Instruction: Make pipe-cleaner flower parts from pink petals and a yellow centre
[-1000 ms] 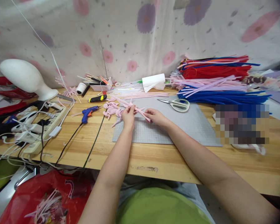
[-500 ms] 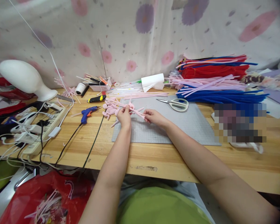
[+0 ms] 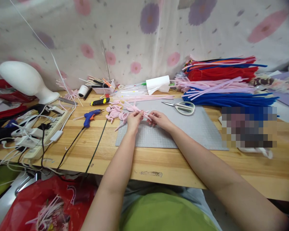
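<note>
Both hands meet over the left half of the grey cutting mat (image 3: 183,134). My left hand (image 3: 134,120) is closed round a bundle of pink pipe cleaners (image 3: 129,106), whose far ends point up and left. At the bundle's near end, my right hand (image 3: 159,119) pinches the tips between thumb and fingers. Curled pink pipe-cleaner shapes (image 3: 114,112) lie just left of my left hand, partly on the mat. Beyond my right hand, scissors (image 3: 184,108) rest on the mat with their blades pointing left.
A blue glue gun (image 3: 89,118), a yellow-black utility knife (image 3: 100,101) and a power strip with cables (image 3: 47,138) lie to the left. Stacked red, pink and blue pipe cleaners (image 3: 228,96) fill the back right. A white foam head (image 3: 24,80) lies at far left.
My left hand has slid right along the bundle, close to my right hand. The right hand has barely shifted, and the two now almost touch near the bundle's end.
</note>
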